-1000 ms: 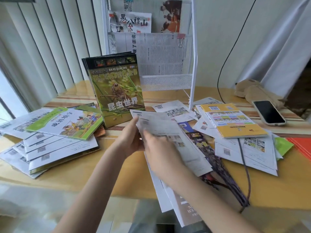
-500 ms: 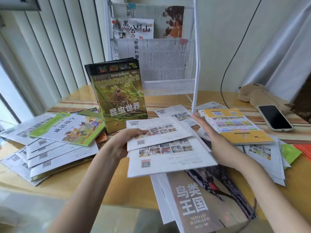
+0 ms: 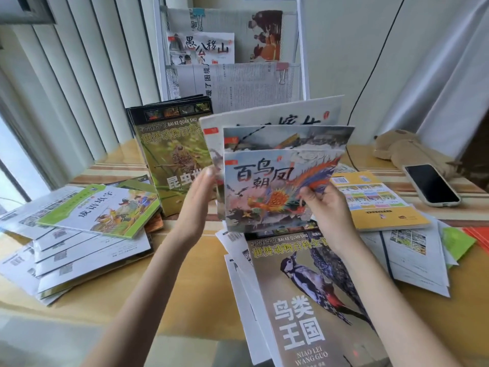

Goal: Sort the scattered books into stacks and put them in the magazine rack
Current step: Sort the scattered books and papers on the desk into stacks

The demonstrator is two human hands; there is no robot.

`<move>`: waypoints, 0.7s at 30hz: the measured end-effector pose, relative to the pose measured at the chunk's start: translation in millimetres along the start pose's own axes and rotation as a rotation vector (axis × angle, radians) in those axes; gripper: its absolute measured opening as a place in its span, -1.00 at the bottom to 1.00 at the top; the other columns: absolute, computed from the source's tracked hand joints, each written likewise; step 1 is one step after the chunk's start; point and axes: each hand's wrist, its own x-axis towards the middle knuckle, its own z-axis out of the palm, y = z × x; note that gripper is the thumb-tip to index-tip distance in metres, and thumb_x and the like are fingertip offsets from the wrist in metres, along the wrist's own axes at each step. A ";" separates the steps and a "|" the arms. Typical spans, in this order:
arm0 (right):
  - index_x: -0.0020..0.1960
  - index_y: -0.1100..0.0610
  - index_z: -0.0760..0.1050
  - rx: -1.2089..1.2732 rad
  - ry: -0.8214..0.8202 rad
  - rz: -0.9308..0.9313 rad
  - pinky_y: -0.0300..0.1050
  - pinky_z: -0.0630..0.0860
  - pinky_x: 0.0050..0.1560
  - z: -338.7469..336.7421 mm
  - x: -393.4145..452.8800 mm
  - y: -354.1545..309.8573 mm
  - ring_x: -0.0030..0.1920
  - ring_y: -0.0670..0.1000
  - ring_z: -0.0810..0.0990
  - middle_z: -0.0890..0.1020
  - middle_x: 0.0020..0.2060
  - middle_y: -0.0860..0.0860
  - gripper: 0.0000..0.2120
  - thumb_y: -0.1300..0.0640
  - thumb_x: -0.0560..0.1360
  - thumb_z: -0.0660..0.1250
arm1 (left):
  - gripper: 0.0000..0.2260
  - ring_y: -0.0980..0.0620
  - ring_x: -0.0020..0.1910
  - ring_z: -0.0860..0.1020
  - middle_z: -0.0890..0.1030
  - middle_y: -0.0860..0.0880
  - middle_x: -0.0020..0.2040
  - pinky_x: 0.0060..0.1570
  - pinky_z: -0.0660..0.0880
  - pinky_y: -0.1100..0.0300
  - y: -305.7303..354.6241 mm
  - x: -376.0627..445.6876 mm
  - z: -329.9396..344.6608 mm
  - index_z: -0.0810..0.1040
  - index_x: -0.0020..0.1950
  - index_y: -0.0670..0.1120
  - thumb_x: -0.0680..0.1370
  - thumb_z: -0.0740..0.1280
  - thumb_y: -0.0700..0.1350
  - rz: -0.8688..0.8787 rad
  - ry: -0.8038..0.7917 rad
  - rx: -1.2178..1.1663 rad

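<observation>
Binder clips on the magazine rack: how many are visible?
2. A blue binder clip sits at the top tier's upper edge, left side; a pink binder clip sits on the lower tier's right edge. Others may be hidden behind the raised books.

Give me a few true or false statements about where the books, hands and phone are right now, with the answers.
1. Both hands hold a fanned bundle of thin picture books upright. True: left hand flat against its edge, right hand pinching it.
2. The phone lies screen down. False: its dark screen faces up.
3. The insect book stands upright before the magazine rack. True.
4. The woodpecker book is in the rack. False: it lies on the table.
</observation>
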 end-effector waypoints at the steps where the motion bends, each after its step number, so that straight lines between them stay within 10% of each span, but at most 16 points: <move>1: -0.10 0.10 0.46 -0.003 -0.035 0.042 -0.42 0.44 -0.11 2.0 -1.0 3.8 -0.24 -0.23 0.56 0.61 -0.22 -0.06 -0.97 0.18 0.52 0.30 | -0.48 0.14 0.10 0.60 0.65 0.15 0.06 0.04 0.57 0.17 4.0 -0.4 2.9 0.53 0.16 0.10 0.49 -0.04 0.36 -0.023 -0.103 -0.137; 6: 0.44 0.19 0.17 -0.208 -0.148 0.296 -0.19 0.42 0.13 12.3 -3.7 28.0 0.07 -0.14 0.50 0.50 0.01 -0.10 -0.40 -0.08 0.53 0.26 | -0.62 -0.06 -0.08 0.66 0.70 -0.06 -0.03 -0.23 0.60 0.14 -19.4 9.0 18.6 0.56 0.13 -0.12 0.37 0.54 -0.07 0.022 -0.188 -0.152; 9: 0.49 0.14 -0.01 -0.355 -0.250 0.374 -0.13 0.24 0.28 11.7 -6.7 35.0 0.34 -0.07 0.28 0.31 0.29 -0.05 -0.30 -0.15 0.53 0.22 | -0.76 -0.20 -0.22 0.57 0.67 -0.21 -0.15 -0.25 0.53 -0.09 -35.7 12.8 22.3 0.64 -0.08 -0.17 0.34 0.56 -0.10 -0.069 -0.112 -0.183; 13: 0.52 0.04 -0.03 -0.614 -0.330 0.362 -0.01 0.23 0.38 -0.8 -9.7 32.8 0.45 0.02 0.22 0.15 0.49 -0.02 -0.29 -0.29 0.51 0.07 | -0.90 -0.02 -0.42 0.59 0.66 -0.03 -0.39 -0.42 0.53 0.22 -47.5 14.1 24.9 0.60 -0.27 -0.19 0.42 0.47 -0.22 -0.186 0.088 -0.253; 17: 0.51 0.06 0.08 -0.879 -0.219 0.092 -0.06 0.26 0.35 10.0 -37.9 15.1 0.45 0.02 0.21 0.22 0.47 -0.01 -0.40 -0.19 0.57 0.06 | -0.75 -0.13 -0.23 0.57 0.65 -0.17 -0.17 -0.17 0.52 0.03 -50.6 17.5 3.8 0.68 -0.17 -0.07 0.25 0.59 0.00 -0.258 0.136 -0.458; 21: 0.50 -0.22 -0.24 -1.090 -0.708 0.017 0.16 -0.31 0.47 34.5 -71.2 16.3 0.49 -0.07 -0.33 -0.21 0.50 -0.19 -0.29 -0.43 0.45 -0.11 | -0.83 0.15 -0.48 0.54 0.62 0.03 -0.41 -0.45 0.43 0.36 -45.8 17.6 -9.8 0.67 -0.22 -0.03 0.43 0.43 0.05 -0.322 0.211 -0.573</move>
